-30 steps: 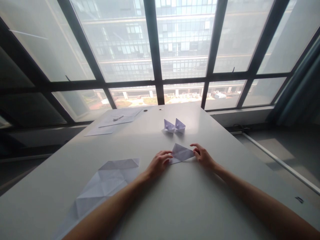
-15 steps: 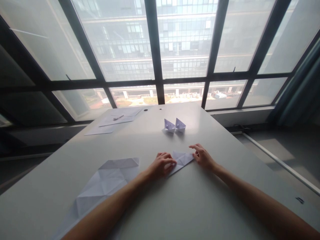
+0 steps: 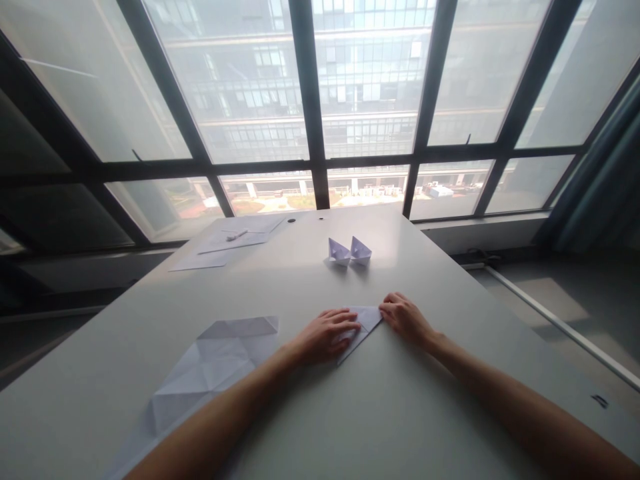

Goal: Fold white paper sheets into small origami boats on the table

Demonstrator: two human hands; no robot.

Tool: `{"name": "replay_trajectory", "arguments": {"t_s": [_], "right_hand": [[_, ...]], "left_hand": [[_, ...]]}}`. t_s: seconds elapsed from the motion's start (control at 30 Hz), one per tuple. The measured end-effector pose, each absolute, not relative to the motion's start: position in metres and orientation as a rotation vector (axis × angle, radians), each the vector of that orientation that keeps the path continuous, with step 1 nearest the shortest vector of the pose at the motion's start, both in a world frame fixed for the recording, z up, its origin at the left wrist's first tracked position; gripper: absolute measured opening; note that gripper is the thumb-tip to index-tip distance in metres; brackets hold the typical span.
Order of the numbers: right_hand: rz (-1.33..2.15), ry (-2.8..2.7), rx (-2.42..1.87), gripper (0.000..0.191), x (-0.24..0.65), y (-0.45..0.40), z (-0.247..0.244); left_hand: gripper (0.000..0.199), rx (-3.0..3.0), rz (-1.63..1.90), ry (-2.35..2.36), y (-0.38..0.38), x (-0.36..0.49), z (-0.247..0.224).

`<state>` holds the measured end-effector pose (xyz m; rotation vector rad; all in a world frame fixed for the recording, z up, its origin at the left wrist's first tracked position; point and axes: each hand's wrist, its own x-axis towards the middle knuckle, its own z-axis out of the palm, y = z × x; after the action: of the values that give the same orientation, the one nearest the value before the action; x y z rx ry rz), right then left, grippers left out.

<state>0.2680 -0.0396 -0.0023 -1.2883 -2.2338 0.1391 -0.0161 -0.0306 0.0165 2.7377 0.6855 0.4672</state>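
A small folded white paper point(image 3: 369, 319) lies on the table between my two hands, roughly a triangle with creases. My left hand point(image 3: 327, 335) rests flat on its left part, fingers spread over it and hiding some of it. At the paper's right corner, my right hand point(image 3: 404, 316) has its thumb and fingers pinched together on the edge. Just beyond my hands stand two small folded paper boats point(image 3: 349, 252), side by side with pointed tips upward.
On the left of the white table point(image 3: 300, 427) lies a large creased sheet of paper point(image 3: 215, 363), partly under my left forearm. Flat paper sheets point(image 3: 250, 239) with a small white object point(image 3: 237, 235) on top lie at the far left. Windows point(image 3: 370, 80) rise behind the table.
My right hand has closed its fingers onto the paper's right corner. My left hand has flattened over the paper, which has turned a little, its lower point now nearer me.
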Motion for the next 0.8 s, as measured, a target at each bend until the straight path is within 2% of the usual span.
{"name": "replay_trajectory", "arguments": {"t_s": [0.23,0.33,0.53,0.8], "right_hand": [[0.207,-2.266,-1.194,0.025,0.261,-0.044,0.000],[0.202,-2.303,-1.180,0.023,0.259,-0.048,0.001],[0.118,-2.408,-1.194,0.036,0.257,-0.049,-0.005],[0.152,-2.431,-1.222,0.050,0.260,-0.042,-0.017]], "left_hand": [[0.039,2.772,0.473,0.714,-0.032,-0.017,0.018],[0.042,2.776,0.422,0.621,-0.030,-0.017,0.017],[0.054,2.766,0.398,0.539,-0.029,-0.018,0.018],[0.056,2.791,0.347,0.589,-0.027,-0.018,0.015]]}}
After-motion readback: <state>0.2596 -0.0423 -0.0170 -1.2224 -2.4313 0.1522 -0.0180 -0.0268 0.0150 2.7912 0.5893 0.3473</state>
